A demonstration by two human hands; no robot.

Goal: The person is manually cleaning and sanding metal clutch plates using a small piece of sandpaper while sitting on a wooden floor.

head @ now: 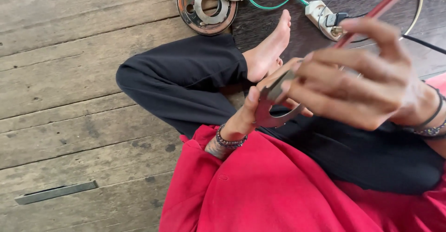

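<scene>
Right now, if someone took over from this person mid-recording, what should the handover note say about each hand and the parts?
Left hand: grip shut on a flat metal piece with curved notches, held over the lap.
Right hand: grip shut on a thin red rod, its lower end at the metal piece.
Parts: a round metal plate with toothed rings stacked on it lies on the wooden floor past the bare foot; a white power strip is beside it; a flat metal bar lies far left.
Done or left: cannot be told from this view.
</scene>
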